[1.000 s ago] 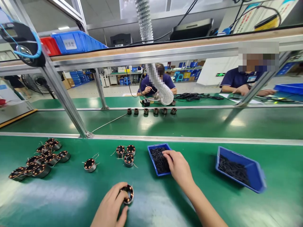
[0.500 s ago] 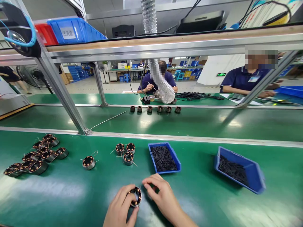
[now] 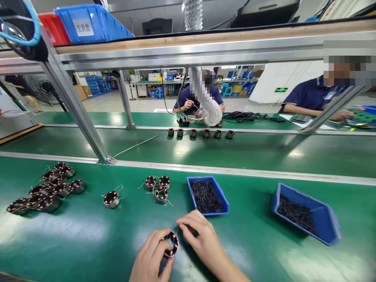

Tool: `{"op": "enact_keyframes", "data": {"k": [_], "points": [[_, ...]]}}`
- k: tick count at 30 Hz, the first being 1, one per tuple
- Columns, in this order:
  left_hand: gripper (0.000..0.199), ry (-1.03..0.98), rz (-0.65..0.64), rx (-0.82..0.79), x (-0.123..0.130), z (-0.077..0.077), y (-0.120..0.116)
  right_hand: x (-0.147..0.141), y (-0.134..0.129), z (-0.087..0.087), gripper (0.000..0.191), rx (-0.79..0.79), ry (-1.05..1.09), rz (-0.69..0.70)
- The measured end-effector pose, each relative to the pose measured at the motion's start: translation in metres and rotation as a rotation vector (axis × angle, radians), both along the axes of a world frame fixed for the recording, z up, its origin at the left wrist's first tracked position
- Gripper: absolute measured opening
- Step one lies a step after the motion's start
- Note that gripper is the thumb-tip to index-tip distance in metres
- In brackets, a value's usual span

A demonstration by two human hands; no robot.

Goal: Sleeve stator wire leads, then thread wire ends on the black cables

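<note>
My left hand [image 3: 154,254] grips a ring-shaped motor stator [image 3: 175,246] with dark slots and copper windings, one finger reaching into its bore. A thin wire lead [image 3: 176,232] rises from the stator's edge to the fingertips of my right hand [image 3: 202,237], whose thumb and index finger are pinched together there. The very tip of the lead is hard to make out. Beyond my hands stand a cluster of three stators [image 3: 161,194] and a single stator [image 3: 111,199] with loose leads. A blue bin [image 3: 228,207] of short black tubes sits just past my right hand.
A second blue bin [image 3: 329,231] of black pieces lies at the right. Several stators [image 3: 48,203] are grouped at the left. A metal frame post [image 3: 79,94] and rail [image 3: 205,171] border the green bench. Across it are more stators [image 3: 193,133] and two co-workers.
The view has shifted slightly, so the bins and background appear further right. Both hands keep nearly the same pose at the stator and its lead.
</note>
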State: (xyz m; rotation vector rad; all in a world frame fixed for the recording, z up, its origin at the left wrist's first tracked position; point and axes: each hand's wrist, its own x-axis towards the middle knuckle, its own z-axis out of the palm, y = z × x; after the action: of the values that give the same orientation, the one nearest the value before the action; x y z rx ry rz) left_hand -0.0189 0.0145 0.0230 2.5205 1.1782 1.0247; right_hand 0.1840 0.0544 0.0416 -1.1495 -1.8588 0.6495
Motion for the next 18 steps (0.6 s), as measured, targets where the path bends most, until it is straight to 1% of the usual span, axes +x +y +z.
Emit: {"op": "enact_keyframes", "data": {"k": [6, 10, 12, 15, 18], "points": [[0.016, -0.001, -0.01, -0.002, 0.0, -0.001, 0.001, 0.0, 0.001, 0.002, 0.02, -0.038, -0.059, 0.093], [0.013, -0.004, -0.011, 0.005, 0.0, 0.0, 0.001, 0.001, 0.001, -0.002, 0.02, -0.031, -0.042, 0.155], [0.012, -0.006, -0.011, 0.009, -0.001, -0.001, 0.001, 0.004, 0.002, -0.006, 0.02, -0.055, 0.002, 0.141], [0.01, -0.002, -0.015, 0.012, -0.002, -0.002, 0.001, 0.007, 0.003, -0.013, 0.023, -0.09, 0.069, 0.06], [0.009, 0.002, -0.021, 0.004, -0.003, -0.003, 0.001, 0.008, 0.003, -0.017, 0.026, -0.088, 0.074, 0.035]]}}
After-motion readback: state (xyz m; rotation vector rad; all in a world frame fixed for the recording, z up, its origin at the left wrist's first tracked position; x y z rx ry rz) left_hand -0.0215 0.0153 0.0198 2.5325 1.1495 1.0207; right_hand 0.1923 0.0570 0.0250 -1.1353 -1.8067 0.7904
